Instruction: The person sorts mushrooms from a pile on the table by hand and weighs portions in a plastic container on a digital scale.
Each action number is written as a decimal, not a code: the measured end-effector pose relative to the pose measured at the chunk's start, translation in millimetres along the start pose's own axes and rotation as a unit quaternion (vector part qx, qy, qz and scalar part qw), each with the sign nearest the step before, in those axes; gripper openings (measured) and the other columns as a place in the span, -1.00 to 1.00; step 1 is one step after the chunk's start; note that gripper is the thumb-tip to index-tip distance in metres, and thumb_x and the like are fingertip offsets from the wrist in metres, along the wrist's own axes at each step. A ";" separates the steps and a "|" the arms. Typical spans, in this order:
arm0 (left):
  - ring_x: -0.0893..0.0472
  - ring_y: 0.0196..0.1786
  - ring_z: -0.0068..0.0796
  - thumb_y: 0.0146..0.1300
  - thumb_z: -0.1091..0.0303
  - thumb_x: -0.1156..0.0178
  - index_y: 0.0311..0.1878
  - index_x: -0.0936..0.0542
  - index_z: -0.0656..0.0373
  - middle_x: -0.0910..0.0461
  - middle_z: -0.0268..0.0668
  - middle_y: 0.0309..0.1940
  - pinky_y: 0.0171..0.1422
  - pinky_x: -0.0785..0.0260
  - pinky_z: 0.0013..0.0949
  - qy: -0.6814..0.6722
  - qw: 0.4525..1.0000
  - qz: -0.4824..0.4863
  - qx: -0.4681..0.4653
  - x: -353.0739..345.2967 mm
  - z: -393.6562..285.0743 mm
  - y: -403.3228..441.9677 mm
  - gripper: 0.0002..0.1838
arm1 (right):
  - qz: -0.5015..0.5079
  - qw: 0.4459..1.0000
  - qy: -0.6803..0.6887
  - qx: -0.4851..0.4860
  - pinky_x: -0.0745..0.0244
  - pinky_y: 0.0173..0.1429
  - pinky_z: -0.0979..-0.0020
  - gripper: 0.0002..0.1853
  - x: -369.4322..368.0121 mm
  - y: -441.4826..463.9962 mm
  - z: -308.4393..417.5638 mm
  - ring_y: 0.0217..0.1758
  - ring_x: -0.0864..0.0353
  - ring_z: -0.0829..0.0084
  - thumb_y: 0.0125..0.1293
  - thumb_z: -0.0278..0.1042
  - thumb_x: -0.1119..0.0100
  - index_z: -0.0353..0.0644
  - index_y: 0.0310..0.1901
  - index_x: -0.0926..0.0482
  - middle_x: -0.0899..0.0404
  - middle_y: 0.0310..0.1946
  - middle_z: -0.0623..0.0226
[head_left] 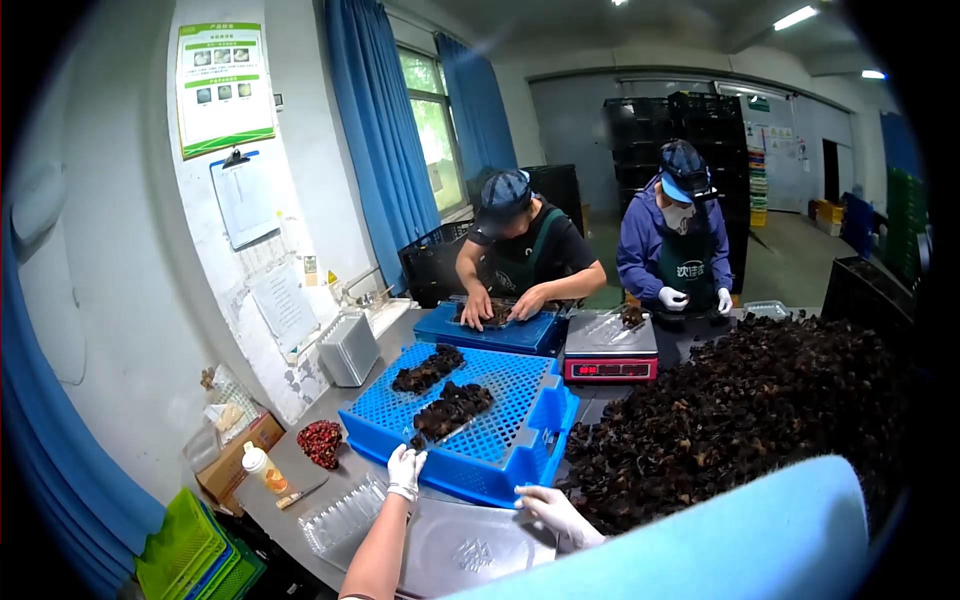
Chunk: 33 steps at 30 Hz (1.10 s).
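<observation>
My left hand, in a white glove, is at the near left edge of a blue plastic crate. Its fingers are bent together beside a small dark piece of fungus; what is between them, if anything, I cannot make out. My right hand, also gloved, lies at the crate's near right corner with fingers stretched out and nothing visible in them. On the crate's lattice top are two portions of black wood ear fungus, a nearer one in a clear tray and a farther one.
A large heap of wood ear covers the right side. Beyond the crate stands a red scale. Two people work across the table, one over another blue crate. Clear trays, a metal lid, a bottle and a red bundle lie near.
</observation>
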State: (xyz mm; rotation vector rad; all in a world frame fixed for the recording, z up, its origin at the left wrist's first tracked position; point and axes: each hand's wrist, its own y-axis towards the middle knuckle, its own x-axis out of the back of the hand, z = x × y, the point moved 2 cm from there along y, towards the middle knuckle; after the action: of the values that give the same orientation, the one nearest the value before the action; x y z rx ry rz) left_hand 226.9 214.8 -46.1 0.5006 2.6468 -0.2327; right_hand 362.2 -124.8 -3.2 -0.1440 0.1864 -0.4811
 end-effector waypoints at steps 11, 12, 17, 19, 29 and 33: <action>-0.58 -0.09 -0.04 0.19 0.34 -0.26 -0.13 -0.69 0.14 -0.58 -0.09 -0.15 0.08 -0.46 -0.12 0.623 0.701 0.002 -0.346 117.6 -48.6 -86.4 -0.79 | -0.063 0.997 0.017 -0.040 -0.53 0.08 0.50 -0.63 63.1 -121.2 -105.8 -0.02 -0.62 0.59 0.42 -0.33 -0.17 -0.27 0.20 -0.56 -0.70 -0.06 0.34; -0.58 -0.09 -0.02 0.17 0.30 -0.27 -0.19 -0.71 0.11 -0.59 -0.11 -0.19 0.07 -0.46 -0.13 0.706 0.625 -0.024 -0.332 137.0 -50.6 -97.7 -0.82 | -0.066 0.996 0.018 -0.049 -0.53 0.09 0.50 -0.63 63.6 -128.1 -111.0 -0.01 -0.62 0.59 0.42 -0.33 -0.17 -0.27 0.20 -0.56 -0.70 -0.06 0.33; -0.67 -0.21 -0.07 0.11 0.30 -0.33 -0.34 -0.74 0.13 -0.67 -0.13 -0.36 -0.04 -0.52 -0.12 0.656 0.698 -0.005 -0.288 190.3 -55.8 -114.2 -0.87 | -0.050 0.997 0.024 -0.061 -0.54 0.11 0.48 -0.65 57.2 -153.1 -139.3 0.00 -0.63 0.59 0.43 -0.36 -0.16 -0.25 0.19 -0.57 -0.70 -0.05 0.32; -0.71 -0.25 -0.11 0.09 0.30 -0.34 -0.34 -0.75 0.17 -0.71 -0.09 -0.36 -0.05 -0.54 -0.20 0.632 0.730 -0.010 -0.260 195.3 -58.1 -110.9 -0.84 | -0.024 0.998 0.026 -0.046 -0.54 0.12 0.48 -0.66 56.5 -160.3 -162.2 0.00 -0.63 0.58 0.43 -0.37 -0.15 -0.24 0.19 -0.57 -0.70 -0.05 0.31; -0.53 -0.35 -0.46 0.24 0.35 -0.21 -0.30 -0.64 0.32 -0.62 -0.24 -0.43 -0.15 -0.42 -0.31 0.624 0.771 0.073 -0.102 205.6 -65.6 -78.3 -0.81 | -0.282 0.951 -0.121 -0.030 -0.52 0.01 0.41 -0.70 58.5 -278.1 -110.4 -0.18 -0.63 0.46 0.34 -0.33 -0.17 -0.27 0.04 -0.62 -0.68 -0.25 0.26; -0.51 -0.14 -0.18 0.40 0.41 -0.04 -0.12 -0.52 0.32 -0.54 -0.07 -0.23 0.06 -0.35 -0.20 0.578 0.729 -0.043 -0.364 135.8 -79.0 -147.3 -0.83 | -0.309 0.902 -0.303 -0.010 -0.53 0.08 0.25 -0.67 40.2 -302.5 -119.5 -0.09 -0.67 0.18 0.28 -0.28 -0.16 -0.21 0.03 -0.63 -0.69 -0.16 0.15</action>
State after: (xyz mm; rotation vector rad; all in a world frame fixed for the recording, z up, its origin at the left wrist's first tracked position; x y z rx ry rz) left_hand 26.2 140.1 -24.0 0.2443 3.4834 1.5439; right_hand 237.2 -420.2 -70.4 -0.3713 -0.4853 -1.0414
